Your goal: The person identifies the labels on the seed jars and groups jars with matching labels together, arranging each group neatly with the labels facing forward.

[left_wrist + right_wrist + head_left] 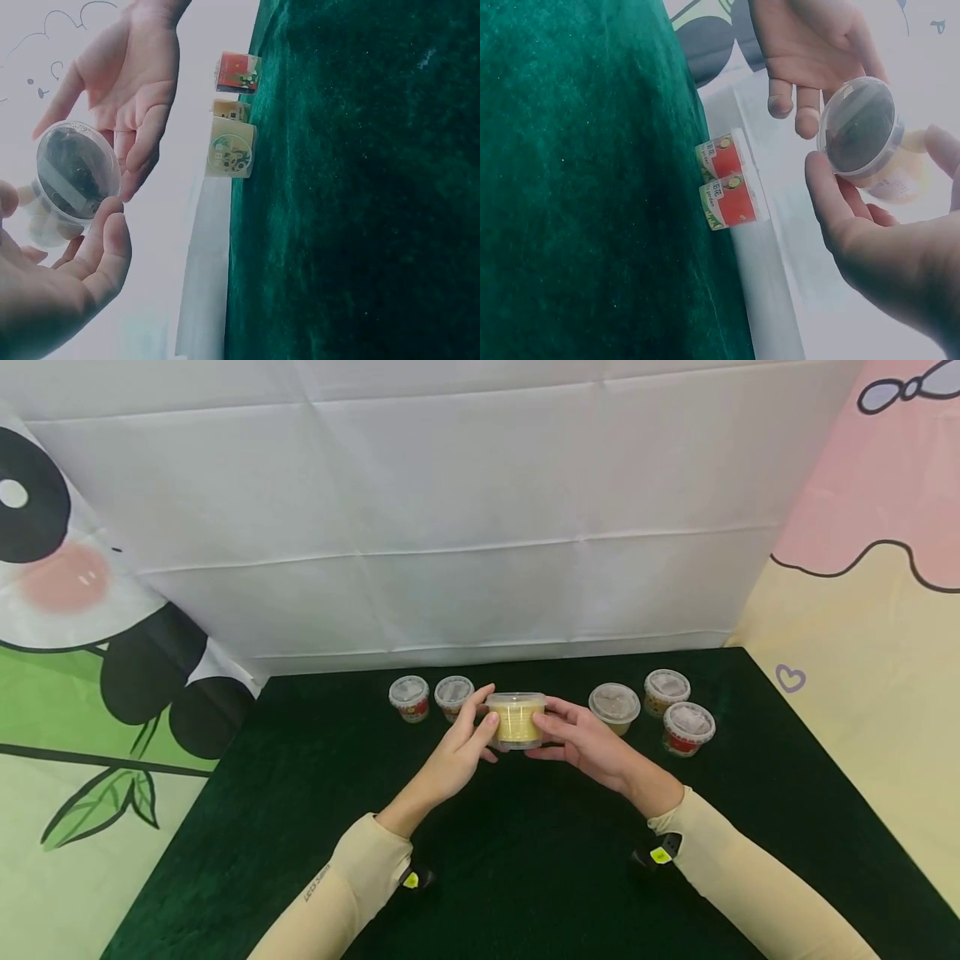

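Observation:
A small round clear plastic tub [517, 723] with a yellow band and a clear lid is held up above the table between both hands. My left hand [455, 745] grips its left side, thumb in front and fingers behind. From the right, my right hand [587, 743] holds the other side with its thumb and fingers. In the left wrist view the tub [78, 174] shows its round dark-looking underside, tilted. The right wrist view has the tub [857, 126] above the right hand's fingers, with the left hand [810, 56] beyond it.
On the dark green cloth [517, 860], two red-labelled tubs stand back left, a tub [408, 698] and a partly covered one [453, 693]. At the back right are a wider tub [614, 707], a yellowish tub [666, 691] and a red-labelled tub [688, 728]. A white curtain [480, 527] hangs behind.

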The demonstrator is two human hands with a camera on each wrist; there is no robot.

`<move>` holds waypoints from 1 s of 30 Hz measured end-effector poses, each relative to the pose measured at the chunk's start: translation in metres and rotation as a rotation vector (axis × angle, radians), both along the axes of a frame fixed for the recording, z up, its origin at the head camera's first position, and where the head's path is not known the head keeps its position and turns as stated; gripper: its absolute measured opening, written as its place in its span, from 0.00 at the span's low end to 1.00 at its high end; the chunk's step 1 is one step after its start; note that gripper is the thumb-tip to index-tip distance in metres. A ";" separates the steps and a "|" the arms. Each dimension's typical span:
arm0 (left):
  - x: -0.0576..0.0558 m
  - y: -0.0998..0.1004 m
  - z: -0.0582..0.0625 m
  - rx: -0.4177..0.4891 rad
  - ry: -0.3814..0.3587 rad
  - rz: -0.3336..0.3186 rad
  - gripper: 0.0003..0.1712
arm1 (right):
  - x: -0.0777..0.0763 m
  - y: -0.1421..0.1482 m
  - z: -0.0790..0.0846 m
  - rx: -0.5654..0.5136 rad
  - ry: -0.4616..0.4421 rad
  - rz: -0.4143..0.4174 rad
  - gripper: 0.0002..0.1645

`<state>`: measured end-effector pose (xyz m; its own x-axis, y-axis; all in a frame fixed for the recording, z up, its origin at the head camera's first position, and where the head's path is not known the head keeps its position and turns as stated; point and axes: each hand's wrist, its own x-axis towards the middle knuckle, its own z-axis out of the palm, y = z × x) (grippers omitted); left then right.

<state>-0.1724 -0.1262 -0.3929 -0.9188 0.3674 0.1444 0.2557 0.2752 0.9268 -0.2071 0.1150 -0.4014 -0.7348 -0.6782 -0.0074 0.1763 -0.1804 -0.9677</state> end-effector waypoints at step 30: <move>0.002 -0.001 -0.007 0.019 0.050 0.011 0.30 | 0.001 -0.006 0.004 0.030 -0.049 0.019 0.40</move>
